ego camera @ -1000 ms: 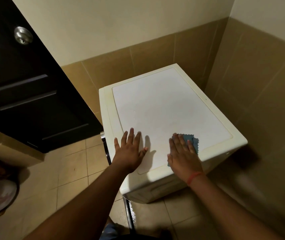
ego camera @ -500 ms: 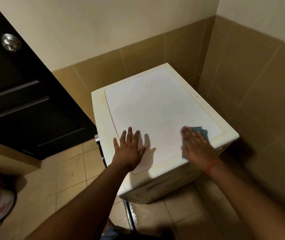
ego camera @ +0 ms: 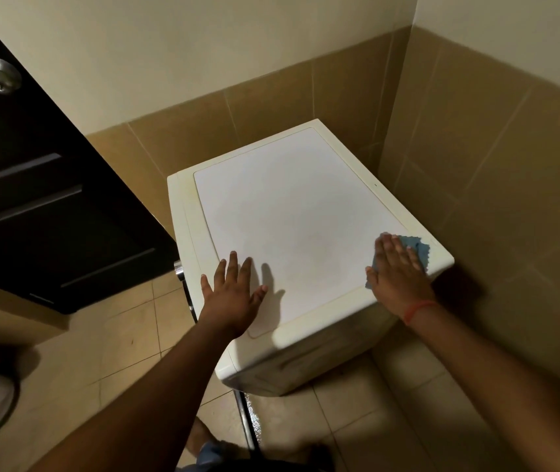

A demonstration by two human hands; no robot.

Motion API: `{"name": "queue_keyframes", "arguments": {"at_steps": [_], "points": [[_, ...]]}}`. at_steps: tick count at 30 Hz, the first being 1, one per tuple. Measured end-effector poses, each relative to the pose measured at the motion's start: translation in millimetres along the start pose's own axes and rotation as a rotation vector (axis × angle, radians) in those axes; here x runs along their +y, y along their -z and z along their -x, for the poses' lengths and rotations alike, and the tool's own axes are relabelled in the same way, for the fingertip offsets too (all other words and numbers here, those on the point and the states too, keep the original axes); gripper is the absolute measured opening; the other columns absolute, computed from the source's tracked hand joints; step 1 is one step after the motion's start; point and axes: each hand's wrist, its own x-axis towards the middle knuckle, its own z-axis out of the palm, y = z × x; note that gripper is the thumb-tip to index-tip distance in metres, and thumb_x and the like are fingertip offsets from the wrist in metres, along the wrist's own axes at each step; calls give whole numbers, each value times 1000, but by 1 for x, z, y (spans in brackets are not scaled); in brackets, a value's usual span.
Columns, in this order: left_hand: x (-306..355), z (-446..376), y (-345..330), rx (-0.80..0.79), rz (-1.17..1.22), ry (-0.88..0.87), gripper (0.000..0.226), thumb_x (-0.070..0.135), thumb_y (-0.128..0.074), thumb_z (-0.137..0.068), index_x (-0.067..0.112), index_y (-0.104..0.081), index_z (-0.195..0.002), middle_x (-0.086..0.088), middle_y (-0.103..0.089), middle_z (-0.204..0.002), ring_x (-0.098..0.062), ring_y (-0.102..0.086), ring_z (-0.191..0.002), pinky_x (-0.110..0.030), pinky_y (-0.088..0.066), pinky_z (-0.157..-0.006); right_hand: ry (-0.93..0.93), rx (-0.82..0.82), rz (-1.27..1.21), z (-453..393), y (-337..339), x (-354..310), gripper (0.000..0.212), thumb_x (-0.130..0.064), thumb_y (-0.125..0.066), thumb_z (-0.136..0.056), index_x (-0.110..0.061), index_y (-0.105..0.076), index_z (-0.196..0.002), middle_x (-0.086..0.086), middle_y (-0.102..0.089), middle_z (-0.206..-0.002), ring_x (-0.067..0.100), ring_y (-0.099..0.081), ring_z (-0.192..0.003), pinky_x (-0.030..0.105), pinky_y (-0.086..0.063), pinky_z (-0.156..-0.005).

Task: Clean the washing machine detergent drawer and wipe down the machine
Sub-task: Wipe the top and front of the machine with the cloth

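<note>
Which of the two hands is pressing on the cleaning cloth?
The right hand, at the washing machine's near right corner, lies flat on the blue cloth; the left hand rests bare on the lid.

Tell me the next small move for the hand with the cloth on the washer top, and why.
Probably sweep the blue cloth back toward the far edge: the right hand presses it flat at the near right corner of the washing machine top, while the left hand braces.

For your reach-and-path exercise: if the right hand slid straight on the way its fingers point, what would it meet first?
The right hand, flat on the blue cloth, points along the washing machine top. Bare lid lies ahead, then probably the raised right rim, then the tiled wall; depth is unclear.
</note>
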Motion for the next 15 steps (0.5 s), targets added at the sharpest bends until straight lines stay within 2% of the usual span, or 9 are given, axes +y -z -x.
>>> {"name": "queue_keyframes", "arguments": {"at_steps": [2, 3, 7, 9, 12, 13, 15], "points": [[0, 2, -1, -3, -2, 0, 70, 63, -20, -97, 29, 0, -156, -1, 15, -163, -26, 10, -151, -57, 4, -118, 163, -30, 22, -1, 6, 19, 70, -47, -17, -95, -6, -30, -151, 12, -29, -158, 28, -25, -147, 45, -18, -119], [0, 2, -1, 0, 1, -1, 70, 63, -20, -97, 29, 0, -156, -1, 15, -163, -26, 10, -151, -57, 3, -118, 155, -26, 6, -6, 10, 33, 72, -47, -15, -94, -5, -31, -150, 13, -30, -157, 29, -26, -146, 45, -18, -119], [-1, 3, 1, 11, 15, 0, 70, 63, -22, -98, 29, -2, -156, -1, 14, -163, -27, 8, -151, -57, 3, -118, -219, 29, -49, -20, 10, 35, 64, -41, -33, -100, -4, -27, -151, 15, -25, -159, 31, -20, -148, 48, -15, -119], [-4, 5, 1, 6, 15, 8, 70, 62, -21, -98, 29, -2, -156, -1, 15, -163, -26, 8, -151, -57, 3, -118, -187, 32, -60, -18, 6, 20, 63, -41, -32, -99, -3, -30, -150, 16, -29, -157, 32, -23, -147, 49, -16, -118], [-9, 6, 3, 13, 21, 29, 70, 62, -21, -98, 29, -2, -156, -1, 15, -163, -26, 7, -151, -57, 3, -119, 8, 20, -19, -12, 5, 38, 70, -44, -18, -94, -3, -35, -147, 16, -35, -154, 33, -30, -144, 50, -22, -117], [-11, 7, 4, 17, 20, 34, 70, 63, -21, -98, 29, -2, -156, -1, 15, -163, -26, 7, -151, -57, 3, -119, -15, 33, -37, -15, 8, 46, 68, -44, -19, -95, -3, -35, -147, 16, -35, -154, 33, -30, -144, 50, -23, -117], [-15, 8, 6, 27, 22, 47, 70, 62, -21, -98, 28, -2, -156, -2, 15, -163, -27, 7, -151, -57, 3, -119, -195, 41, -76, -19, 12, 46, 62, -40, -31, -99, -4, -31, -149, 16, -31, -156, 33, -26, -145, 50, -21, -117]]}}
